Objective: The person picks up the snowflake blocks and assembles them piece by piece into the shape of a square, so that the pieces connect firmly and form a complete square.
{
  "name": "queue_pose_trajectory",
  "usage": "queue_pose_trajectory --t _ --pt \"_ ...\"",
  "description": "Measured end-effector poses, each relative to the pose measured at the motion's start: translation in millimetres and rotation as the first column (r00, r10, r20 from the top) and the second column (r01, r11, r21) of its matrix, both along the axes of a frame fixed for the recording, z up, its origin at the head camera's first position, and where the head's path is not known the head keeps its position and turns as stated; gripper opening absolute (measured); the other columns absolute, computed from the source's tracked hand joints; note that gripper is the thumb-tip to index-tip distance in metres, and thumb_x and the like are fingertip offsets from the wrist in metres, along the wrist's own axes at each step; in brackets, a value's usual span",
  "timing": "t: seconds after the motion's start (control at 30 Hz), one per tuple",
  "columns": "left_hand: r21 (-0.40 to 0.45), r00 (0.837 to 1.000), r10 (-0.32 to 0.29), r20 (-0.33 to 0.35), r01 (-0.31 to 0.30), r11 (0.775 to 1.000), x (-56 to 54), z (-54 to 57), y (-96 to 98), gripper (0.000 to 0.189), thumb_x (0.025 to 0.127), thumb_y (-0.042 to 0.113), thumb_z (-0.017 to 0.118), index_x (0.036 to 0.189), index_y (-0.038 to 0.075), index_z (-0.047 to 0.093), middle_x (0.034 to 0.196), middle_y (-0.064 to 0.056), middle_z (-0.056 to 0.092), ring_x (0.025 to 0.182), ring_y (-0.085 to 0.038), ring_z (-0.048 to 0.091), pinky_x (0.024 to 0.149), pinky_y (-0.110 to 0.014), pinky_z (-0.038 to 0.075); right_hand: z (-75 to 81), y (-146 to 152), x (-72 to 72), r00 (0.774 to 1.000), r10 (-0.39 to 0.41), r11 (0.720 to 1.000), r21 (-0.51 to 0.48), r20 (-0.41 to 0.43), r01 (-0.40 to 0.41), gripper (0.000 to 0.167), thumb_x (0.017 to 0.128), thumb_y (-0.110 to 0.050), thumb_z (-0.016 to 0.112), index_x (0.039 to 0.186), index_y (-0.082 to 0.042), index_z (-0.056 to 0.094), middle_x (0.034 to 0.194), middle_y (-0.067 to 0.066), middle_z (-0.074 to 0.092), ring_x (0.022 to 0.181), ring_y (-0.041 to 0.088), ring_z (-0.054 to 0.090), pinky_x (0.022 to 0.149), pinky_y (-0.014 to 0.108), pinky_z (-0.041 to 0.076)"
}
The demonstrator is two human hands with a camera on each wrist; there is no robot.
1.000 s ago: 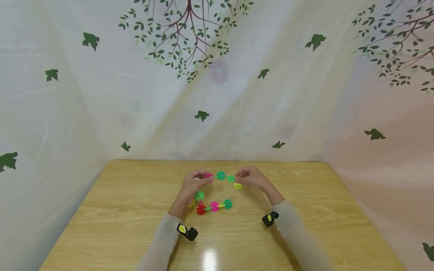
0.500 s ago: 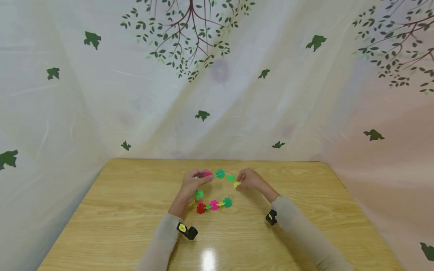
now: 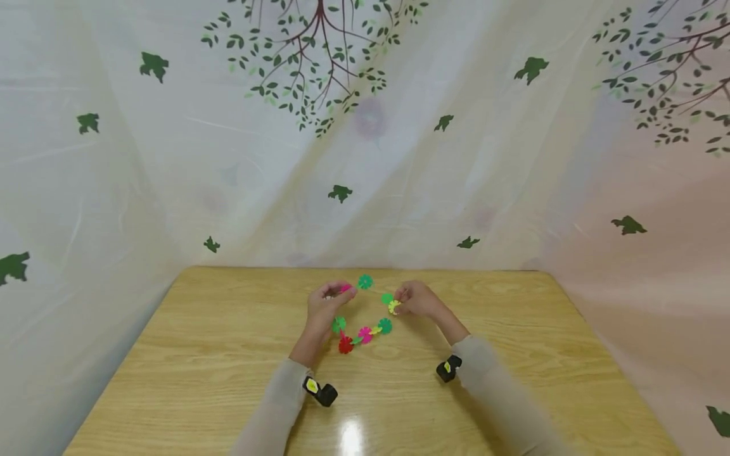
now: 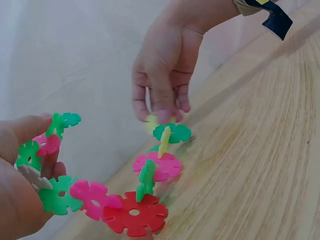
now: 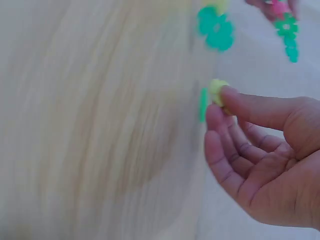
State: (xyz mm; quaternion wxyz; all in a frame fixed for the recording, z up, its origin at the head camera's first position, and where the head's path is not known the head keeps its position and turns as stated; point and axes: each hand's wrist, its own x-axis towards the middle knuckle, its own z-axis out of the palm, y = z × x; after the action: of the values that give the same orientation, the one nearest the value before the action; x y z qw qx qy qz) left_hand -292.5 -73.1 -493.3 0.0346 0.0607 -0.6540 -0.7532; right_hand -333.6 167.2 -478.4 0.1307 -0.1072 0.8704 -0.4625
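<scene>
A chain of slotted plastic snowflake discs hangs from my left hand (image 3: 320, 313), which pinches a pink disc (image 4: 47, 144) between thumb and fingers. A red disc (image 4: 135, 214), another pink disc (image 3: 365, 334) and a teal disc (image 3: 384, 325) lie along its near stretch. Another teal disc (image 3: 365, 281) sticks out past the left fingertips. My right hand (image 3: 423, 299) pinches a yellow disc (image 5: 217, 91) between thumb and fingertips, close to the chain's teal end. A light green disc (image 3: 387, 297) sits right beside the yellow one; whether they are joined I cannot tell.
The wooden table (image 3: 228, 367) extends around both hands. Behind it hangs a pale cloth (image 3: 399, 209) printed with branches and birds. A small black camera (image 3: 449, 368) is strapped at the right wrist, and a second black camera (image 3: 320, 391) at the left.
My right hand has gone from near the light green disc to pinching the yellow one. My left hand has lifted slightly, and the chain's near stretch has shifted up and right.
</scene>
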Motion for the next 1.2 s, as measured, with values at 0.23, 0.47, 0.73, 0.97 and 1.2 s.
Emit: queue_pose_trajectory --t 0.23,0.47,0.73,0.97,1.2 --pt "0.046 0.998 0.063 0.0 -0.063 0.997 -1.9 -3.8 4.9 0.03 0.085 0.013 0.084 0.107 0.0 0.071 0.093 0.004 0.066 0.089 -0.013 0.059 0.084 -0.032 0.056 3.0 -27.0 10.7 0.99 -0.134 0.923 -0.37 -0.04 0.109 0.024 0.09 0.0 0.074 0.109 0.013 0.066 0.089 0.01 0.073 0.078 0.014 0.071 0.079 0.043 0.063" --pt "0.119 0.998 0.054 -0.027 -0.051 0.992 -0.4 -5.2 10.6 0.027 0.086 0.007 0.081 0.107 -0.004 0.068 0.092 0.001 0.067 0.084 -0.012 0.065 0.086 -0.033 0.061 7.0 -47.6 14.4 0.974 -0.223 0.841 -0.5 0.026 0.206 0.023 0.092 -0.002 0.073 0.11 0.011 0.065 0.096 0.011 0.075 0.081 0.011 0.071 0.092 0.056 0.059" --pt "0.1 0.999 -0.035 -0.026 0.037 0.994 -0.3 -3.6 10.7 0.027 0.091 0.005 0.074 0.111 -0.011 0.065 0.092 0.001 0.064 0.082 -0.009 0.064 0.081 -0.024 0.059 10.0 -55.6 8.6 0.977 -0.214 0.83 -0.522 0.029 0.197 0.024 0.094 0.0 0.069 0.114 0.013 0.064 0.112 0.03 0.07 0.081 0.01 0.071 0.092 0.046 0.061" --pt "-0.006 0.982 -0.183 0.044 0.183 0.983 -1.7 -4.1 -0.3 0.032 0.092 0.009 0.072 0.119 -0.007 0.064 0.097 -0.002 0.067 0.084 -0.009 0.064 0.076 -0.021 0.056 14.9 -57.5 1.5 0.991 -0.135 0.881 -0.459 -0.007 0.116 0.022 0.093 0.002 0.069 0.111 0.013 0.064 0.101 0.024 0.074 0.076 0.009 0.069 0.088 0.051 0.061" --pt "-0.036 0.928 -0.355 0.113 0.361 0.932 0.0 -5.1 -7.8 0.037 0.096 0.01 0.067 0.128 -0.005 0.059 0.102 -0.009 0.071 0.077 -0.014 0.071 0.079 -0.037 0.063 15.4 -56.9 1.9 1.0 -0.003 0.942 -0.337 -0.002 0.002 0.019 0.094 0.001 0.069 0.109 0.011 0.066 0.092 0.014 0.074 0.076 0.007 0.065 0.09 0.054 0.059"
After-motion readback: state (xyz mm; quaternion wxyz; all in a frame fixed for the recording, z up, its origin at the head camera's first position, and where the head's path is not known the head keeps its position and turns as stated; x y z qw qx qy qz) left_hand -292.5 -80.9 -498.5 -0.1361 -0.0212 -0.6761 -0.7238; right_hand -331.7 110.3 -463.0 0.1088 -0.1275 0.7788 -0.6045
